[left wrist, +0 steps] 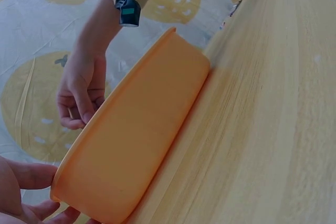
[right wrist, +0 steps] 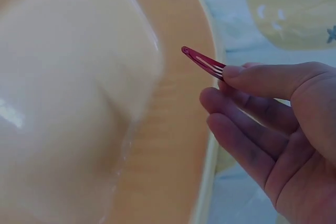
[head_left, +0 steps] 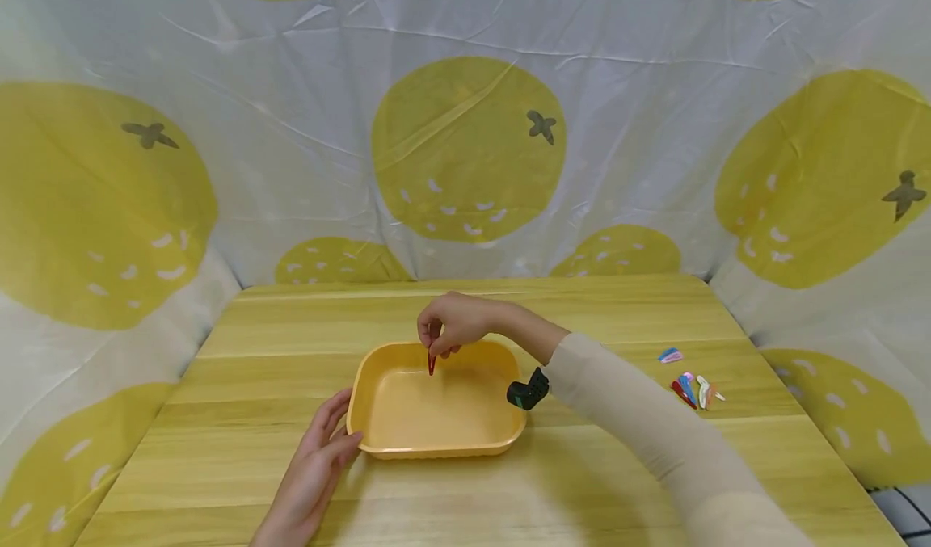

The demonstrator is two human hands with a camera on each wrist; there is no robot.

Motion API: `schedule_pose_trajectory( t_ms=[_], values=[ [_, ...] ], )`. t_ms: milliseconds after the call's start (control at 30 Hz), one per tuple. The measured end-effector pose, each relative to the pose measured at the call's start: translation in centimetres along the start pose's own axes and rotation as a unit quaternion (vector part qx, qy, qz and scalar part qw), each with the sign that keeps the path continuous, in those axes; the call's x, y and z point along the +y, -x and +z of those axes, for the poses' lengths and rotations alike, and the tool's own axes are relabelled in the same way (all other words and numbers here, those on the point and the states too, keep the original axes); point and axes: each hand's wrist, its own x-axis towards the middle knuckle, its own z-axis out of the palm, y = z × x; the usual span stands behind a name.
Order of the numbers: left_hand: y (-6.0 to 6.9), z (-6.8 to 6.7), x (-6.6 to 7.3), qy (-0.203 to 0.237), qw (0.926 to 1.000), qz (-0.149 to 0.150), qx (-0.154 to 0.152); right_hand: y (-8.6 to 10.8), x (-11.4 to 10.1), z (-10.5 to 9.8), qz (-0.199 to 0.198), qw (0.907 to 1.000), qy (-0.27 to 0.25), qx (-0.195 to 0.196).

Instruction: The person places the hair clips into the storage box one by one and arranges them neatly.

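In the head view my right hand point(head_left: 458, 321) is above the far side of a yellow plastic basin point(head_left: 436, 452). Between its thumb and index finger it pinches a red snap hair clip point(right wrist: 203, 63), whose rounded tip points down into the basin. The other fingers are loosely bent, as the right wrist view shows. My left hand point(head_left: 313, 466) holds the basin at its left end, thumb at the near corner and fingers along the outer wall. The basin stands upright on the table, and no clip shows on its visible floor.
On the right of the wooden table point(head_left: 291, 353) lies a small group of colored hair clips point(head_left: 687, 389), red, blue, white and orange among them. A blue and pink pair point(head_left: 671, 355) lies just behind. A fruit-patterned curtain point(head_left: 465, 151) hangs around the table.
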Motion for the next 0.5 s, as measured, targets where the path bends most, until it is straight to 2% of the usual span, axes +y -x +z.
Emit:
schedule_pose_trajectory(
  t_ms=[300,500],
  values=[
    [0.0,0.0,0.1,-0.002,1.0000,-0.006,0.008,-3.2,-0.8,2.6,-0.010,0.9998,-0.016,-0.012],
    [-0.1,0.1,0.0,-0.005,0.9999,-0.009,0.005,-4.4,-1.2,4.3,-0.010,0.9997,-0.008,-0.019]
  ],
)
